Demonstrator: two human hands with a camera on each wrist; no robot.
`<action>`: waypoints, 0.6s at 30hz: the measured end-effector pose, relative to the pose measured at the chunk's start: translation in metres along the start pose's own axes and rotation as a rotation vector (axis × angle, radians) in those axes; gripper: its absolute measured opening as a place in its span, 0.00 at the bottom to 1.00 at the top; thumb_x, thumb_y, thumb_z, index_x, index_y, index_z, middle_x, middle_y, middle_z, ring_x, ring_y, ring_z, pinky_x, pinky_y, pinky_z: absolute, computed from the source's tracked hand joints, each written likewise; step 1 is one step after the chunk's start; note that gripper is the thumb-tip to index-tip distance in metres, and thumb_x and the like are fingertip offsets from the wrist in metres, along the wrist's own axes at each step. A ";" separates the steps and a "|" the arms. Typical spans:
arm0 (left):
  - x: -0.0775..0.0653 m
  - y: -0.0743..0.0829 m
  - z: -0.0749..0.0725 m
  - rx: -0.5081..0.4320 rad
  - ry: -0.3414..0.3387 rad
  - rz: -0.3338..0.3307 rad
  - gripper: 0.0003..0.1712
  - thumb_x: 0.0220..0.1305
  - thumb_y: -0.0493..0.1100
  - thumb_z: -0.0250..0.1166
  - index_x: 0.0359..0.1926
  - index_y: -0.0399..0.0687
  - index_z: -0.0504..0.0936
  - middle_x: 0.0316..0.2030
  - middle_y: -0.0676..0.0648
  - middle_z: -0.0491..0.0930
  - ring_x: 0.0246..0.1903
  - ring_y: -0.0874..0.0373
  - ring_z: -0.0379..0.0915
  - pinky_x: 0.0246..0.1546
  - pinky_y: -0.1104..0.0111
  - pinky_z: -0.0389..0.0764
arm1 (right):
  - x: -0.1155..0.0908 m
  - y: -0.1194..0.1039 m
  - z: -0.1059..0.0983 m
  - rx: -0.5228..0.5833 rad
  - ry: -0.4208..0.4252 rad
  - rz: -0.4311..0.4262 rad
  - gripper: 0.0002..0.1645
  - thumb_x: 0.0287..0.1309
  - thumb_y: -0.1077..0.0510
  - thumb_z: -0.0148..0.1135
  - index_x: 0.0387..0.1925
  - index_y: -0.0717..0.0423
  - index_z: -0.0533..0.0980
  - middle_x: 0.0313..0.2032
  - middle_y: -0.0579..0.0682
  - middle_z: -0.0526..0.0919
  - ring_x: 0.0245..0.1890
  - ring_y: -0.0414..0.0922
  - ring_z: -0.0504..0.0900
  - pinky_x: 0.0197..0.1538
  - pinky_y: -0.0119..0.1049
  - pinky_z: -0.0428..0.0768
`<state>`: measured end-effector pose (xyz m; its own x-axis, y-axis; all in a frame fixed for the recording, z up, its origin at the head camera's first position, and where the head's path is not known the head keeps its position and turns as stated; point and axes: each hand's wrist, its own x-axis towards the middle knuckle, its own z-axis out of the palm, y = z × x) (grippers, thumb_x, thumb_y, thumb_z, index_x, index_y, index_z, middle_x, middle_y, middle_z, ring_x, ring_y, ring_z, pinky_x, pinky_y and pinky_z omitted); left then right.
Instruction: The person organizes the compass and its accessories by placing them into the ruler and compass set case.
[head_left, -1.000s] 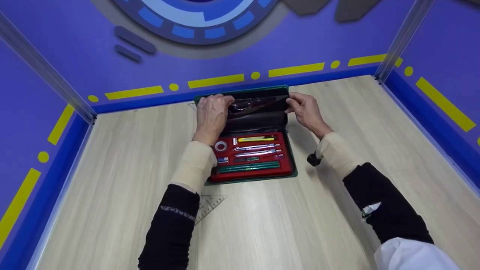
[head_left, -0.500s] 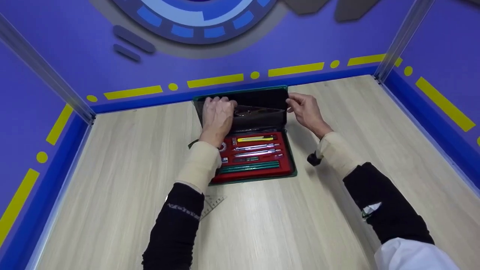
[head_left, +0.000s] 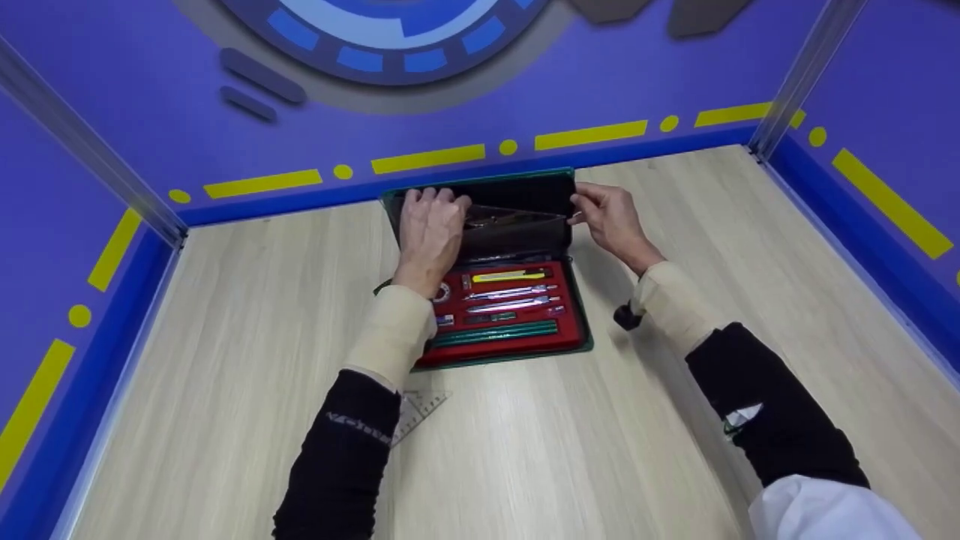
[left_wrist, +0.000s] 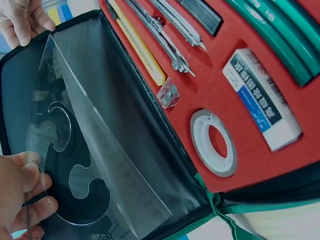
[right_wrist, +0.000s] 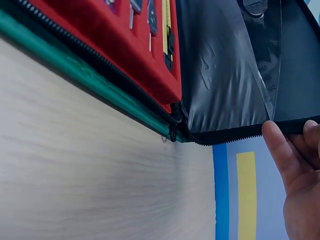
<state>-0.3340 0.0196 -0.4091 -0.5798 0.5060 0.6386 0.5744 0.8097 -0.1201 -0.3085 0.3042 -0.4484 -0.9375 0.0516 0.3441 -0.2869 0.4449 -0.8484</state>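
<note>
A zip case (head_left: 525, 187) with a green edge stands opened on the table, its black lid raised. My left hand (head_left: 433, 234) pinches a clear plastic set square (left_wrist: 95, 117) with curved cutouts, between thumb and fingers, in front of the lid. One corner of the set square sits in the lid's dark pocket (right_wrist: 220, 65). My right hand (head_left: 611, 223) pinches the lid's right edge near the set square's narrow tip. The red tray (head_left: 510, 345) carries dividers (left_wrist: 162, 37), a yellow cutter (left_wrist: 137, 45), a sharpener (left_wrist: 169, 93), an eraser (left_wrist: 262, 100) and green pencils (head_left: 502, 331).
A white ring-shaped piece (left_wrist: 214, 142) also lies in the red tray. Another clear set square (head_left: 420, 411) lies on the wooden table (head_left: 555, 450), partly under the left forearm. Blue-purple panels (head_left: 637, 67) enclose the table at the back and sides.
My left hand moves a little right, then slightly back left, with the set square. The set square's right end drops lower against the lid. My right hand keeps its place at the lid's edge.
</note>
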 end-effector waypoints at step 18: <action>0.005 0.002 0.003 0.032 -0.058 0.030 0.19 0.72 0.31 0.55 0.30 0.44 0.90 0.32 0.42 0.85 0.35 0.44 0.78 0.42 0.54 0.72 | 0.001 -0.001 0.002 -0.007 -0.004 -0.023 0.16 0.76 0.66 0.54 0.56 0.61 0.84 0.46 0.59 0.88 0.38 0.54 0.88 0.44 0.38 0.87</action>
<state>-0.3378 0.0253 -0.4087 -0.5955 0.5460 0.5893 0.5739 0.8024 -0.1635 -0.3097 0.3019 -0.4484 -0.9314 0.0382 0.3619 -0.3068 0.4526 -0.8373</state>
